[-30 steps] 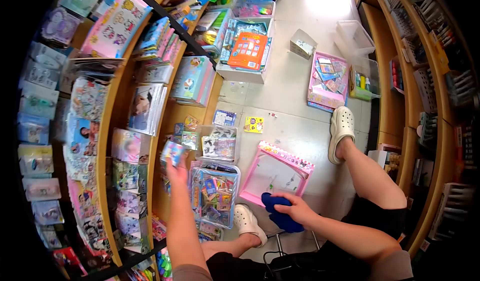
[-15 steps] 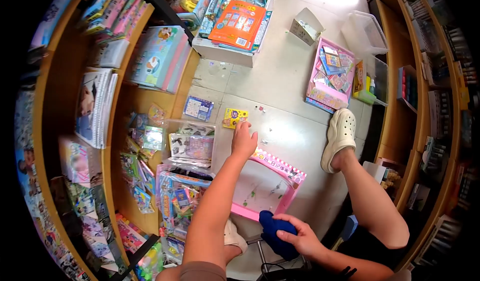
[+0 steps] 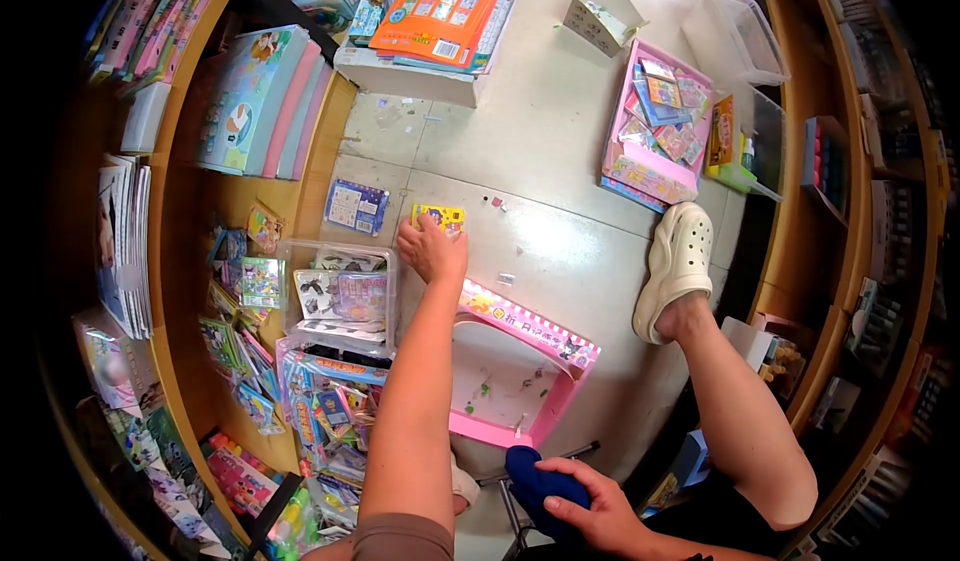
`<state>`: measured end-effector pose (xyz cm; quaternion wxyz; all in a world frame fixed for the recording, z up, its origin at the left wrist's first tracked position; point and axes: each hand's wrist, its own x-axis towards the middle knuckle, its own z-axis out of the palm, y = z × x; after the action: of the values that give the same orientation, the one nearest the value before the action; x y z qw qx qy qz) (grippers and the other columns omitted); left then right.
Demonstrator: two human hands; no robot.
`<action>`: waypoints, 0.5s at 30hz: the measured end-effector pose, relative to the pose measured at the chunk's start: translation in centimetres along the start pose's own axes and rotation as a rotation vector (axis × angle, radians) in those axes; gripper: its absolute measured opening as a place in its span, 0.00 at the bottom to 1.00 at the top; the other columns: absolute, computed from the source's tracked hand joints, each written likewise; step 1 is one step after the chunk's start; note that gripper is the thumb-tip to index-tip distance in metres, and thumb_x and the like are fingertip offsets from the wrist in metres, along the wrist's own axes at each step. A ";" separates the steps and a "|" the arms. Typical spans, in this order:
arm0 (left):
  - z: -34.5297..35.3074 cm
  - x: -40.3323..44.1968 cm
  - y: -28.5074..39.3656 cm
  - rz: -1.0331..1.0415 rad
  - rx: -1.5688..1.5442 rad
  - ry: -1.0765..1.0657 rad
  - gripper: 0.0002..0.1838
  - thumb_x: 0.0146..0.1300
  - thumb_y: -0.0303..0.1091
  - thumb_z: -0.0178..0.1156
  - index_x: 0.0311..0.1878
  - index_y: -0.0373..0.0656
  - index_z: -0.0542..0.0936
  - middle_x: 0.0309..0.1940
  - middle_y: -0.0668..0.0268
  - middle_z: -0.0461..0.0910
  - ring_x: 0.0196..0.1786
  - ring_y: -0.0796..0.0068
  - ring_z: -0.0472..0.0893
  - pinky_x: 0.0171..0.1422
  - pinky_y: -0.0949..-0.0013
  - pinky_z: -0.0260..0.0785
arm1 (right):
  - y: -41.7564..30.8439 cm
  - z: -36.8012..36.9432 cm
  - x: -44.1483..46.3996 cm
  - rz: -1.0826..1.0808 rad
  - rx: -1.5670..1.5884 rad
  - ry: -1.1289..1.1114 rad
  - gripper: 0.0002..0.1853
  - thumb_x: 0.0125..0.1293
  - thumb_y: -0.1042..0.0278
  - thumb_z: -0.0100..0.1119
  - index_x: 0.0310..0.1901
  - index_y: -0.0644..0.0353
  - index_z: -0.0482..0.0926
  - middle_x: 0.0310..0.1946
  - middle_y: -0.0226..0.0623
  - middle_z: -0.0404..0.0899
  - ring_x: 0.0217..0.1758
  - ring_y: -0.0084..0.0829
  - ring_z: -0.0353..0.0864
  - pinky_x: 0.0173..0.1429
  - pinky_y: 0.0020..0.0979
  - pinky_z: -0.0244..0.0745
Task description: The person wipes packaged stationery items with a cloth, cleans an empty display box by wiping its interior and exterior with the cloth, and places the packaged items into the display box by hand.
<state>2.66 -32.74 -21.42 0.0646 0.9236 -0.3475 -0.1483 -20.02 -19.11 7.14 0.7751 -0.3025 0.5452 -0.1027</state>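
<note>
Left shelf: its wooden bottom board (image 3: 290,199) runs along the floor's left edge beside you.
Clear bin: this open plastic bin (image 3: 391,306) stands near that edge, on the near side of the blue-and-white packet (image 3: 356,207).
Left hand: your left hand (image 3: 432,249) reaches down to the floor (image 3: 560,231), fingers bent over a card packet; whether they pinch it, you cannot tell from this angle.
Yellow card packet: it (image 3: 448,217) lies flat on the floor toward its left edge, partly under your fingertips; the step in hand looks like getting hold of it, and a lift would call for thumb and fingers on opposite edges.
Pink box: the windowed box (image 3: 520,323) lies on the floor, just beside your left forearm.
Navy cloth bundle: it (image 3: 535,481) sits above a stool leg, gripped by your right hand (image 3: 600,509), thumb folded over it.
Pink tray: card-filled, it (image 3: 655,183) rests toward the floor's right edge.
</note>
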 end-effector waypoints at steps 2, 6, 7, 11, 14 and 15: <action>-1.0 -0.3 0.8 -0.014 -0.030 -0.006 0.30 0.42 0.40 0.70 0.48 0.44 0.68 0.55 0.54 0.62 0.60 0.56 0.61 0.61 0.55 0.57 | -0.4 -0.2 0.0 0.071 -0.034 -0.044 0.20 0.60 0.70 0.59 0.55 0.57 0.71 0.49 0.33 0.72 0.50 0.23 0.70 0.54 0.25 0.66; -1.1 -2.3 0.6 0.035 -0.673 -0.121 0.30 0.46 0.41 0.68 0.50 0.42 0.66 0.48 0.58 0.69 0.51 0.65 0.70 0.52 0.63 0.62 | 0.7 -0.1 -0.4 -0.045 -0.022 -0.066 0.21 0.61 0.72 0.59 0.56 0.57 0.70 0.46 0.28 0.72 0.46 0.19 0.70 0.51 0.22 0.67; -1.0 -2.9 0.1 0.059 -0.976 -0.176 0.30 0.47 0.42 0.67 0.50 0.42 0.66 0.46 0.59 0.70 0.49 0.67 0.71 0.49 0.66 0.64 | 0.9 -0.1 -0.5 -0.019 0.021 -0.066 0.21 0.61 0.72 0.59 0.56 0.57 0.70 0.46 0.28 0.72 0.48 0.20 0.69 0.52 0.22 0.67; -5.9 -8.6 -1.7 -0.345 -1.743 -0.743 0.21 0.59 0.43 0.54 0.51 0.40 0.69 0.43 0.58 0.76 0.46 0.65 0.76 0.49 0.64 0.68 | 1.1 -0.1 -0.2 -0.098 0.216 0.088 0.18 0.61 0.72 0.59 0.54 0.56 0.72 0.40 0.29 0.74 0.42 0.21 0.73 0.46 0.24 0.72; -10.9 -12.9 -2.7 -0.350 -1.938 -0.872 0.23 0.59 0.45 0.52 0.55 0.42 0.70 0.48 0.60 0.76 0.49 0.63 0.75 0.53 0.62 0.66 | 0.1 -0.5 -0.1 -0.117 0.416 0.277 0.17 0.62 0.73 0.55 0.54 0.55 0.70 0.39 0.33 0.75 0.36 0.25 0.77 0.36 0.28 0.76; -12.2 -14.2 -3.1 -0.341 -1.953 -0.868 0.24 0.59 0.45 0.52 0.56 0.43 0.69 0.50 0.60 0.75 0.50 0.62 0.75 0.53 0.61 0.66 | 0.1 -0.8 0.1 -0.156 0.460 0.312 0.17 0.63 0.73 0.54 0.54 0.54 0.69 0.39 0.35 0.76 0.34 0.26 0.78 0.34 0.29 0.77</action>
<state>-1.65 -20.81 -7.31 0.6227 0.3779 0.0605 -0.6825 -20.72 -19.39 6.86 0.7199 -0.1403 0.5952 -0.3282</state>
